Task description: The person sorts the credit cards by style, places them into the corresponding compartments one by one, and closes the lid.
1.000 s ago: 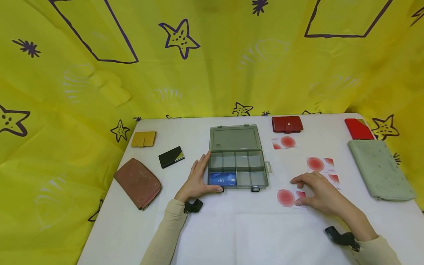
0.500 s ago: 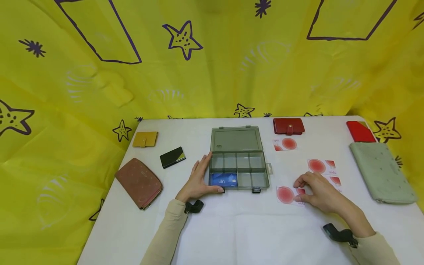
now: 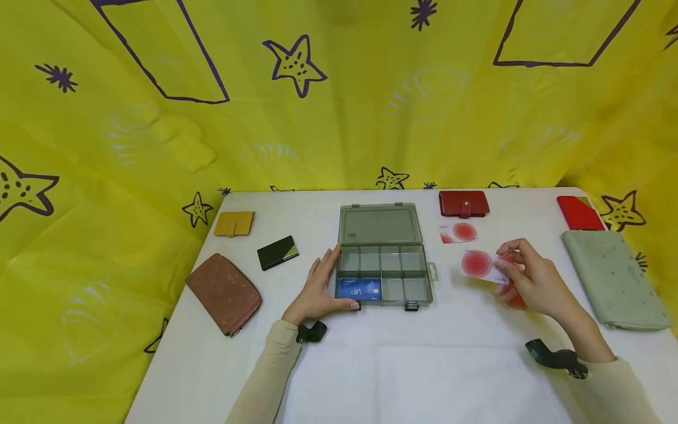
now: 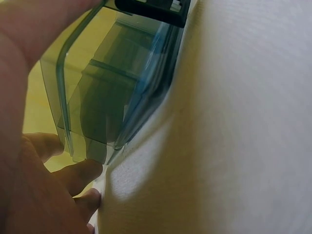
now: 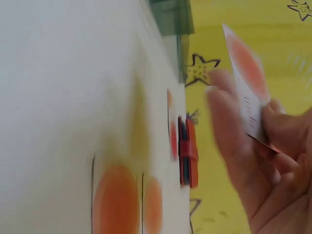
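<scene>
My right hand (image 3: 540, 285) pinches a white business card (image 3: 475, 263) with a red circle between thumb and fingers, raised above the table. In the right wrist view the same card (image 5: 247, 73) stands tilted. Just beneath that hand lies another red-circled card (image 3: 516, 301), partly hidden. My left hand (image 3: 316, 295) rests against the left side of a clear grey-green compartment box (image 3: 380, 225), thumb at its front corner and fingers spread along its side wall. The box's lid is folded back. A blue VIP card (image 3: 360, 288) lies in its front left compartment.
A similar red-circled card (image 3: 459, 232) lies before a dark red snap wallet (image 3: 464, 203). At right are a red card holder (image 3: 580, 213) and a pale green zip wallet (image 3: 617, 280). At left sit a yellow wallet (image 3: 234, 224), a black card case (image 3: 278, 252) and a brown wallet (image 3: 225, 294).
My right hand has picked up the nearest red-circled card from the table and lifted it up and away from me. The left hand stays at the box.
</scene>
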Available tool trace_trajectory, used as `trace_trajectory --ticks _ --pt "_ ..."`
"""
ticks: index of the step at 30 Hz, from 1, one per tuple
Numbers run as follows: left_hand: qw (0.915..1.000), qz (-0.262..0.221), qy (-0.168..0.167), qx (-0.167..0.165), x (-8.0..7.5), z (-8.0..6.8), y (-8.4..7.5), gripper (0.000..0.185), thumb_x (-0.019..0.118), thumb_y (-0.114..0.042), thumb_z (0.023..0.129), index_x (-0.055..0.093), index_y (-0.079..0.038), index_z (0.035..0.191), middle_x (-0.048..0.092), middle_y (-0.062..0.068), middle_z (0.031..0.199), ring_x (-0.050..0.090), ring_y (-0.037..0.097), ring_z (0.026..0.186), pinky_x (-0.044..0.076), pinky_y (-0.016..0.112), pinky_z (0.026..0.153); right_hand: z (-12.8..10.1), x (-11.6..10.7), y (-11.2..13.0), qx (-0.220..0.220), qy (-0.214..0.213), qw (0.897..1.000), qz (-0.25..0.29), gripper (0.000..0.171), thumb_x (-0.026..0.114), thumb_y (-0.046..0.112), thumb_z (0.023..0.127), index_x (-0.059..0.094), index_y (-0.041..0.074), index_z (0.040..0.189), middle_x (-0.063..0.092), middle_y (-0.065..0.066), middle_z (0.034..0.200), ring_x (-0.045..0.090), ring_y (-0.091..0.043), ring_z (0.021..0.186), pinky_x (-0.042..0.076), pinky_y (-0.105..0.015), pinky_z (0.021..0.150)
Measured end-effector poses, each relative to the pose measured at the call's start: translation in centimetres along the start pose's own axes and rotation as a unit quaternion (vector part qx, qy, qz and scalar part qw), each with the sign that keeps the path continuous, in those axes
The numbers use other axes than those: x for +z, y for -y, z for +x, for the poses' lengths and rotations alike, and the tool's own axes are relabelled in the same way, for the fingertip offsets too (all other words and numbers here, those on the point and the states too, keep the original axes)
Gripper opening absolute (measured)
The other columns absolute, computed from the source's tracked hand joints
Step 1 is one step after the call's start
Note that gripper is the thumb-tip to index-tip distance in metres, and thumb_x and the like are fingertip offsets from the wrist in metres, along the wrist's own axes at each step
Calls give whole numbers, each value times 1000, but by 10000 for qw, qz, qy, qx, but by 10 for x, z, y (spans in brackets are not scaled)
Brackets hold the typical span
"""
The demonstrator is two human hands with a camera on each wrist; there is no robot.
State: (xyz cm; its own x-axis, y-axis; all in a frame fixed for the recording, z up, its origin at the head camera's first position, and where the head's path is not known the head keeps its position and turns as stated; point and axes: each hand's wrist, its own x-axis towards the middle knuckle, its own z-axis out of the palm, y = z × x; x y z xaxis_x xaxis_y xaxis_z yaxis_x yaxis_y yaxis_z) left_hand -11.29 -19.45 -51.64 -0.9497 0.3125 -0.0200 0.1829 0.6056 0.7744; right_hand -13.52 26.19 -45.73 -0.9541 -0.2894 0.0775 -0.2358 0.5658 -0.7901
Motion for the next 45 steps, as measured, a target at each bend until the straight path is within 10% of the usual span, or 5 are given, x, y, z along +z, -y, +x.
trace_trajectory --ticks 11,20,30,35,45 --pt "10000 -36 40 -6 -1 -1 0 133 96 -39 76 6 -25 173 14 5 180 3 29 168 -1 58 135 25 37 21 45 338 9389 3426 55 74 -15 91 61 8 140 73 8 115 79 -12 85 65 -25 78" --pt "10000 17 27 -19 0 -1 -1 134 96 -38 77 4 -26 173 13 5 180 2 29 168 0 58 135 30 78 23 -765 161 9922 966 66 101 3 64 74 5 125 71 7 101 60 -13 80 52 -13 66" --pt "10000 82 27 42 -1 0 0 134 96 -42 76 4 -26 173 14 5 180 3 30 168 0 58 135 31 98 21 -1633 243 9861 -209 79 107 25 53 76 15 125 59 -11 134 52 -22 124 42 -16 104" --pt "10000 16 28 -47 -1 -1 0 133 95 -42 77 4 -30 173 13 4 180 2 30 168 1 60 135 37 78 24 -1590 217 9859 -481 91 106 25 57 68 14 139 58 -12 142 55 -22 120 48 -31 90" --pt "9999 -69 48 -59 -1 -1 0 132 95 -44 77 5 -30 173 13 5 180 2 29 168 0 60 135 79 6 -19 -125 395 9960 -790 70 93 25 83 63 14 146 61 -18 144 55 -35 124 48 -34 88"
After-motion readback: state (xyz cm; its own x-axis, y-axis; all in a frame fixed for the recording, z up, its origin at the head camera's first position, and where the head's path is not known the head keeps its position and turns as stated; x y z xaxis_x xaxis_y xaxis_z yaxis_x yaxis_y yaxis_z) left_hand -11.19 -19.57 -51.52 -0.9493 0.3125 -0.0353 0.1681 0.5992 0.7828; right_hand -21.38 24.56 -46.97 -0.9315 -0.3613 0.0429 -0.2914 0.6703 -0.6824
